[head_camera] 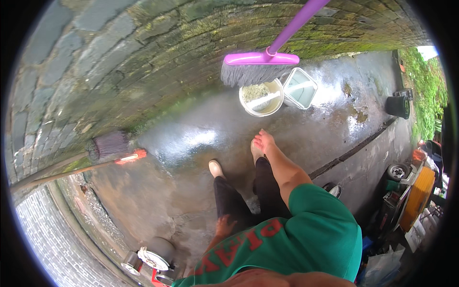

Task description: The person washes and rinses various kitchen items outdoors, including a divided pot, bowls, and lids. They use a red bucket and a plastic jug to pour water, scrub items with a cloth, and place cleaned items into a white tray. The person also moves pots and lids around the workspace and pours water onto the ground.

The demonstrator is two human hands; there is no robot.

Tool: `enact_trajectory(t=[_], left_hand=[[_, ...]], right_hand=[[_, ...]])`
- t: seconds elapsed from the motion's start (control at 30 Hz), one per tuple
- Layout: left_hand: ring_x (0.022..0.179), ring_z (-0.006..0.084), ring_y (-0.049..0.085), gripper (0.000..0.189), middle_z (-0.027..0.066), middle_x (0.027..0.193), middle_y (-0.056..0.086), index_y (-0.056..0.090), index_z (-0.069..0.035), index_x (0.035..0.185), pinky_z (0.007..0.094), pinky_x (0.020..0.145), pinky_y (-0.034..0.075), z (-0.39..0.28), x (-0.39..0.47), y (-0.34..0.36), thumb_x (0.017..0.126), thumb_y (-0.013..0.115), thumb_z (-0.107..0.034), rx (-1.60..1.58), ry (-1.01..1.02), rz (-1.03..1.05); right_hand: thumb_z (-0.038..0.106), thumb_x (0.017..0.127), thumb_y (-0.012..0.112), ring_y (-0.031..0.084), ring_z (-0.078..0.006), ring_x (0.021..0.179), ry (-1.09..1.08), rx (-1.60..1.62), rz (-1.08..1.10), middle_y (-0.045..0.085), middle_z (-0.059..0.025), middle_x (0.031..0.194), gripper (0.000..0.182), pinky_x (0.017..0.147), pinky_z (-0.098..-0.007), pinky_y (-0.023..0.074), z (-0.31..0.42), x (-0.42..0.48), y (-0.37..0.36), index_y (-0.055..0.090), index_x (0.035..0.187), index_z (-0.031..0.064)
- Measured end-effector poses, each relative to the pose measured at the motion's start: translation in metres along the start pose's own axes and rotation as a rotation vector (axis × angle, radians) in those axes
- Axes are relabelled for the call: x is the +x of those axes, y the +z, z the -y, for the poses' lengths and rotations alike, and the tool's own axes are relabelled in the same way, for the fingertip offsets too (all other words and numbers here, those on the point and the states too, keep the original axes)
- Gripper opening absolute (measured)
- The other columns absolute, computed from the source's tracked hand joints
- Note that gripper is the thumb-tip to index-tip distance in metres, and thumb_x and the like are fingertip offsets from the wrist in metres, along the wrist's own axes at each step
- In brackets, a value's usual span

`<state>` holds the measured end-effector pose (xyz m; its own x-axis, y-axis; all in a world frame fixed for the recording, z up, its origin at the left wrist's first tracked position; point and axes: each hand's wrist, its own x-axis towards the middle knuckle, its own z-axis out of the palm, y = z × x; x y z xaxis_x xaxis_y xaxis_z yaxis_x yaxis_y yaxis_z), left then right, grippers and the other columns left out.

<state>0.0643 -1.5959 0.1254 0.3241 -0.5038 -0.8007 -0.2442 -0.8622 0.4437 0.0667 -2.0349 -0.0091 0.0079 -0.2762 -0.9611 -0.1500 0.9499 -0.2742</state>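
Note:
My right hand (263, 141) hangs in front of me over one pale boot, its fingers slightly bent and holding nothing. Lower down, my left hand (225, 225) is beside my dark trouser leg, fingers apart and empty. Beyond the right hand, a round white bucket (261, 113) stands on the wet floor, touching or close to a square white plastic container (310, 102) that looks tilted. A purple broom (251, 58) with grey bristles is upright, head down, above or behind the round bucket; the top of its handle runs out of view.
A mossy stone wall (150, 53) runs along the far side. Two long-handled brushes (109, 145), (131, 156) lean at the left. Pots (160, 250) stand lower left. At the right are a black bucket (397, 107), a narrow floor channel (353, 150), a small wheel (398, 172) and a yellow board (417, 199).

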Motion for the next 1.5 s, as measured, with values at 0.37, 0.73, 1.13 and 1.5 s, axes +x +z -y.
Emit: enact_trajectory(t=[0.37,0.73,1.13,1.5], left_hand=[[0.096,0.0304,0.047,0.026,0.0086,0.094,0.053,0.061,-0.016,0.085,0.0467,0.082,0.036,-0.057,0.059,0.014,0.072,0.058,-0.039,0.257,-0.228,-0.201],[0.090,0.0288,0.048,0.020,0.0074,0.087,0.053,0.058,-0.015,0.077,0.0439,0.078,0.034,-0.077,0.081,0.006,0.070,0.058,-0.034,0.320,-0.241,-0.294],[0.091,0.0279,0.047,0.020,0.0059,0.087,0.053,0.057,-0.016,0.078,0.0435,0.078,0.033,-0.080,0.082,0.011,0.071,0.057,-0.034,0.370,-0.215,-0.207],[0.089,0.0273,0.048,0.018,0.0045,0.084,0.052,0.055,-0.017,0.075,0.0428,0.076,0.033,-0.061,0.081,-0.006,0.070,0.059,-0.034,0.388,-0.139,-0.241]], right_hand=[[0.033,0.090,0.040,0.053,-0.0131,0.067,-0.572,0.072,-0.101,0.057,-0.0048,0.076,0.033,0.058,-0.0272,0.0438,0.091,0.116,0.027,0.054,0.102,0.0057],[0.026,0.089,0.041,0.055,-0.0282,0.098,-0.354,-0.043,0.293,0.058,-0.0145,0.106,0.035,0.085,-0.0382,0.0430,0.165,0.206,0.046,0.052,0.112,0.0016],[0.052,0.078,0.054,0.045,-0.0256,0.102,0.040,0.669,-0.021,0.041,-0.0109,0.110,0.065,0.083,-0.0388,0.0419,0.033,0.140,0.073,0.037,0.122,0.0065],[0.009,0.087,0.028,0.050,-0.0337,0.103,-0.176,0.939,0.107,0.045,-0.0167,0.120,0.039,0.081,-0.0491,0.0452,0.033,0.203,0.065,0.036,0.124,0.0073]])
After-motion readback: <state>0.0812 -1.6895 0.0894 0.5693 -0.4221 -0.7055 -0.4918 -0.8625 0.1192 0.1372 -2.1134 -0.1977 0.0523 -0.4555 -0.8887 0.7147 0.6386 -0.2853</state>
